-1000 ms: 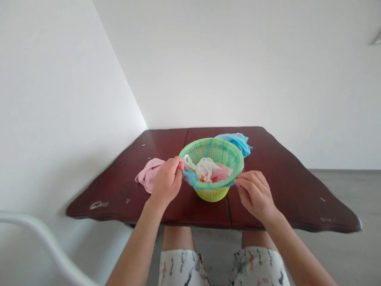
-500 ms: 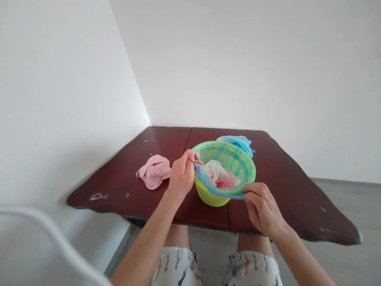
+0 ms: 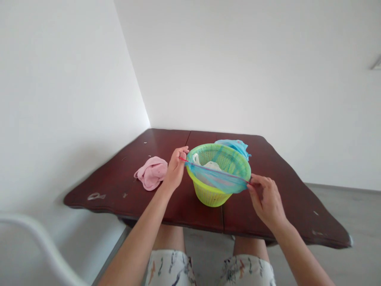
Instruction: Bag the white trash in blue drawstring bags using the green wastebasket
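- In the head view, the only one, I see the person's left hand (image 3: 176, 167) with fingers closed on a thin red cord (image 3: 183, 159) at the edge of a translucent blue plastic liner (image 3: 220, 180).
- The right hand (image 3: 266, 194) pinches the other end of that corded edge between thumb and fingers.
- Between the two grips, the liner's edge runs taut across the near part of the mouth of a round yellow-green perforated plastic basket (image 3: 212, 196), sloping down towards the right grip.
- Behind that stretched edge, inside the basket, sits a crumpled white plastic bag (image 3: 212, 165), partly veiled by the blue film.
- Just beside the left grip lies a bunched pink cloth (image 3: 151, 172); beyond the basket, a crumpled light-blue plastic bundle (image 3: 236, 146) lies on the dark red wooden table (image 3: 297, 206). I cannot tell whether it joins the liner.
- To handle this well, I'd match the pull on both sides and raise the right grip level with the left; tugging on one side could tip the light-looking basket or tear the film.
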The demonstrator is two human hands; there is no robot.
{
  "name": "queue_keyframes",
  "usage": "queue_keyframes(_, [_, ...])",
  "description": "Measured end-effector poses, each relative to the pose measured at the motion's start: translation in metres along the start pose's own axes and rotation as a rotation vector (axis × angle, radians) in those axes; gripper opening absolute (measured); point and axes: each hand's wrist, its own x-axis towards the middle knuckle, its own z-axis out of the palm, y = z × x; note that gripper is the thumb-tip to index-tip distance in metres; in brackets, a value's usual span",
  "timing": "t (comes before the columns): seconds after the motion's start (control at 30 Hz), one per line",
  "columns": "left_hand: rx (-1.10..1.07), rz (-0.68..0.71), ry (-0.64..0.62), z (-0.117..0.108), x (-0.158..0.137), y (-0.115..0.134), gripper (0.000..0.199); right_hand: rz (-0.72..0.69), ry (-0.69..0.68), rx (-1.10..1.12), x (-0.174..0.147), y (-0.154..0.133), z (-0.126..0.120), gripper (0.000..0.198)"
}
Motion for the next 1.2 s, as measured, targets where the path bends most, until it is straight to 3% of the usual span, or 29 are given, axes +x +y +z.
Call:
queue_keyframes(0.17, [-0.057,-0.277,-0.091,-0.019,0.007,-0.025,0.083,0.004,-0.023,-0.1,-0.013,0.013,0.004,0.032])
queue_keyframes(0.27, [-0.227,-0.408,-0.139,-0.02,0.013,-0.034,0.084,0.198,0.066,-0.011,-0.011,0.019,0.012,0.019])
queue_keyframes(0.33, [-0.321,-0.456,-0.149,-0.016,0.019,-0.041,0.089,0.42,0.023,0.166,-0.006,0.023,0.017,0.017])
queue_keyframes(0.47, [-0.494,-0.529,-0.206,-0.006,0.029,-0.054,0.092,0.895,-0.121,0.79,0.012,0.024,0.029,0.046])
queue_keyframes(0.57, [-0.61,-0.501,-0.227,-0.002,0.033,-0.062,0.08,1.061,-0.112,1.079,0.026,0.025,0.035,0.051])
queue_keyframes(0.83, [-0.649,-0.402,-0.128,0.016,0.048,-0.081,0.065,1.041,0.043,1.09,0.053,0.043,0.053,0.065])
queue_keyframes(1.07, [-0.547,-0.172,-0.13,0.021,0.072,-0.065,0.067,0.888,0.32,0.835,0.061,0.065,0.08,0.045])
queue_keyframes(1.2, [-0.551,-0.143,-0.116,0.027,0.087,-0.065,0.068,0.854,0.323,0.794,0.069,0.069,0.091,0.049])
